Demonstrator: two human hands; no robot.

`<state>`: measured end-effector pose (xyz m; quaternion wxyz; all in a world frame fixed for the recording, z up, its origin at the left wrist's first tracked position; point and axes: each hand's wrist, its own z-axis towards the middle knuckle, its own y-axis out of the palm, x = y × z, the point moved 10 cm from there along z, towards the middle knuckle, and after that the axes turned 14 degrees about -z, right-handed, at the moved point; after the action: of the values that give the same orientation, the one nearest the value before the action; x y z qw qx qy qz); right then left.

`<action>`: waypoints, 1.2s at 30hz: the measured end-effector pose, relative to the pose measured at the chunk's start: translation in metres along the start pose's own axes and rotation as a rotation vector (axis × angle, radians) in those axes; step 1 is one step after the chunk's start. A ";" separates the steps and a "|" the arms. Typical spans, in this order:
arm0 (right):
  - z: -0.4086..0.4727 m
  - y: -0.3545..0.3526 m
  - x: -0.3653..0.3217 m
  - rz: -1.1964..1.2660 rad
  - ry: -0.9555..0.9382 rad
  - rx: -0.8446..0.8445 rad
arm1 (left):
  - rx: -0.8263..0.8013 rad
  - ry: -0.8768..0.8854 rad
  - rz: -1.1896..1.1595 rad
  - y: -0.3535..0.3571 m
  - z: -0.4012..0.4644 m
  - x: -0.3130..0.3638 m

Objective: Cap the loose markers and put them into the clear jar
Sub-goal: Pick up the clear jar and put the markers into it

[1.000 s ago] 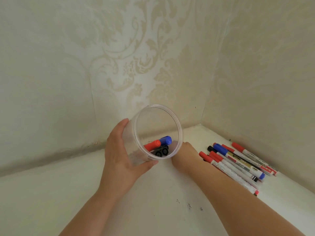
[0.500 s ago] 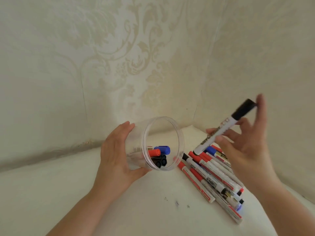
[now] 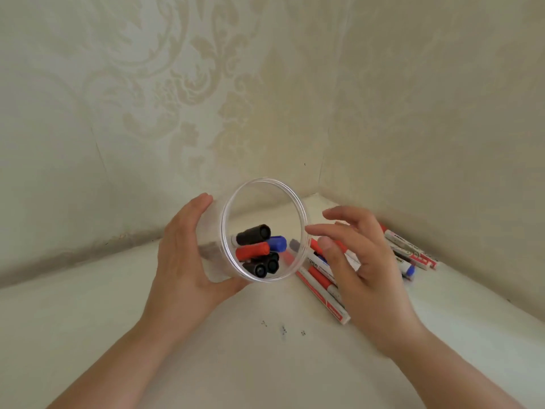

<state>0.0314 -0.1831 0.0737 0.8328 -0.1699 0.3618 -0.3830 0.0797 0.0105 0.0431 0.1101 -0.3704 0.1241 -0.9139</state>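
The left hand [image 3: 188, 261] wraps its fingers and thumb around a clear jar [image 3: 265, 228] — a smooth plastic cylinder tipped on its side, its round mouth facing the camera. Inside lie capped markers [image 3: 256, 249], their blunt black, red and blue ends stacked together. The right hand [image 3: 362, 270] hovers just beside the rim, fingers loosely spread and holding nothing. Beneath it, more slim white markers [image 3: 321, 287] with red and blue caps lie on the matte white shelf [image 3: 88, 314] — set in a corner of wallpaper [image 3: 177, 84] with a raised floral pattern.
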 end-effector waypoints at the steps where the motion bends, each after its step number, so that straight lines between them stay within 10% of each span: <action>1: 0.002 -0.005 0.007 -0.015 0.031 -0.007 | 0.006 -0.003 0.010 -0.001 0.000 -0.001; 9: -0.017 0.048 0.057 -0.805 0.192 -0.681 | 0.006 -0.010 0.046 -0.002 0.003 -0.004; 20: -0.016 0.063 0.050 -0.946 0.177 -0.548 | -0.001 -0.011 0.021 -0.004 0.001 -0.001; 28: 0.017 -0.026 0.053 -0.015 0.519 -0.045 | 0.049 -0.042 -0.070 -0.011 0.000 -0.002; 33: 0.054 -0.078 -0.031 0.931 0.216 0.263 | 0.063 -0.024 -0.090 -0.008 -0.001 0.002; 36: 0.065 -0.047 -0.065 0.959 0.146 0.209 | 0.070 -0.033 -0.111 -0.009 -0.002 0.004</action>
<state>0.0258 -0.1643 0.1752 0.9004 0.1274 0.4160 -0.0019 0.0748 0.0181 0.0469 0.0740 -0.3877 0.0697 -0.9162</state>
